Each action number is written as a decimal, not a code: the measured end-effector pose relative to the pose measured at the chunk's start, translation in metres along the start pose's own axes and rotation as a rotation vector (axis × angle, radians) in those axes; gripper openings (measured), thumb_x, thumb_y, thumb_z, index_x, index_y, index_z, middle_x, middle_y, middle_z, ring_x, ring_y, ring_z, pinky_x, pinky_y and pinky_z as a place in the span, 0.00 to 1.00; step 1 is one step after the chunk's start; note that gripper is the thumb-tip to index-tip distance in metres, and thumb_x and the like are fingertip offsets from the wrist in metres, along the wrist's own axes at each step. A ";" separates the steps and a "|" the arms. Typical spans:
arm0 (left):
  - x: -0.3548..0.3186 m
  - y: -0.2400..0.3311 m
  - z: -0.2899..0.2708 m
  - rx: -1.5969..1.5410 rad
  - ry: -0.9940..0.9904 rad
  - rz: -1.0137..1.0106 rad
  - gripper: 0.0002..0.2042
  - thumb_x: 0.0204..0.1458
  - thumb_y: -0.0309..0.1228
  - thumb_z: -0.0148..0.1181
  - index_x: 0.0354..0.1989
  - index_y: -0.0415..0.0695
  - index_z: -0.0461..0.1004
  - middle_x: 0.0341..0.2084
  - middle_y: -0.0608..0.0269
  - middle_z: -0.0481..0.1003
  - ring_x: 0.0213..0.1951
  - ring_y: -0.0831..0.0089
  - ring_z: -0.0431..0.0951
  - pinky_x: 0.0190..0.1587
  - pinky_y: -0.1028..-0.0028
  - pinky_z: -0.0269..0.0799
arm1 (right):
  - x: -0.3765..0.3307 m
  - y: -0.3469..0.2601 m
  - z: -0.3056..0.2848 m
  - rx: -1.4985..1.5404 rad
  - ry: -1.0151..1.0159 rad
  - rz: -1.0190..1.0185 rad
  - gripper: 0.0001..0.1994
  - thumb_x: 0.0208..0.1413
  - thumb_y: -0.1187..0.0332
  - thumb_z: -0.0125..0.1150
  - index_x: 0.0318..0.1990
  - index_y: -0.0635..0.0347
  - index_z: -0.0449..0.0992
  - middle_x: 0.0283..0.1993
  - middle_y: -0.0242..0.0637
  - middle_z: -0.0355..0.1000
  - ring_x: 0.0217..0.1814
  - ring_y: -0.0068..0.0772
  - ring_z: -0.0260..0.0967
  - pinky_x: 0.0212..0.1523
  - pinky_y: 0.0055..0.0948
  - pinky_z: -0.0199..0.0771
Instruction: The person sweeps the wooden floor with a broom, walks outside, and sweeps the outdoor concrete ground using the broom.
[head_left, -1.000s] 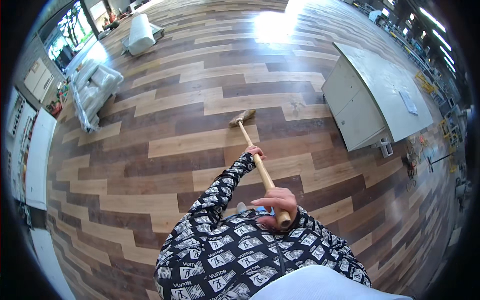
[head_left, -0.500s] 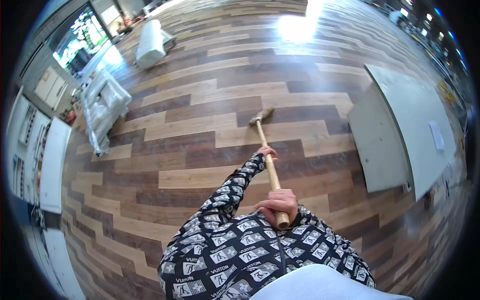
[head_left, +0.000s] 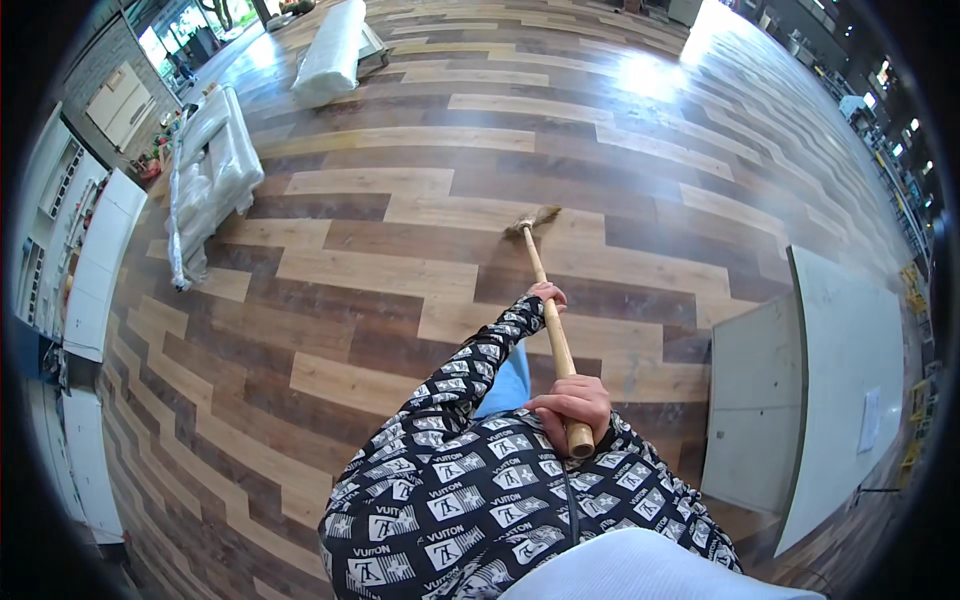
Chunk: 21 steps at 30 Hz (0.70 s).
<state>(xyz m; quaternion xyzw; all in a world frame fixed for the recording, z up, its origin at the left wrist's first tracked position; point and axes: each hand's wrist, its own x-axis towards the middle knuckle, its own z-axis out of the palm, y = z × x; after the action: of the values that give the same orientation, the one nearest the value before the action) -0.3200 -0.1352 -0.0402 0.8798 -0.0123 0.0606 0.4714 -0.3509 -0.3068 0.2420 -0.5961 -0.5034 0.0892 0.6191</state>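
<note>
A broom (head_left: 562,345) with a pale wooden handle slants away from my body, and its tan bristle head (head_left: 538,219) is at the floor ahead of me. Farther along the handle, my left hand (head_left: 547,293) is closed around it at the end of an outstretched arm. My right hand (head_left: 572,408) wraps the handle close to its near butt end, in front of my chest. The bristles are slightly blurred and point up to the right.
Wood-plank floor (head_left: 350,265) surrounds me. At right stands a white cabinet-like box (head_left: 755,400) with a large panel (head_left: 845,400). Left lie a plastic-wrapped bundle (head_left: 215,170) and a long wrapped piece (head_left: 332,55). White cabinets (head_left: 103,265) line the left edge.
The right-hand box and panel now appear lower and nearer, as my view shifts over the floor. Both hands stay on the broom. A blue trouser leg now shows beneath my left arm.
</note>
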 end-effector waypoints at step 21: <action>0.020 -0.015 -0.001 -0.023 -0.159 0.076 0.07 0.42 0.33 0.62 0.29 0.46 0.73 0.28 0.57 0.72 0.37 0.58 0.72 0.42 0.64 0.68 | 0.002 0.004 0.005 -0.063 0.186 0.056 0.06 0.37 0.80 0.58 0.26 0.62 0.76 0.13 0.34 0.63 0.13 0.33 0.63 0.17 0.27 0.61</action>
<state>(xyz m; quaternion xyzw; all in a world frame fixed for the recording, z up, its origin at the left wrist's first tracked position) -0.2993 -0.1252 -0.0492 0.8752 -0.0839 0.0083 0.4764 -0.3513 -0.3014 0.2383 -0.6350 -0.4295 0.0348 0.6412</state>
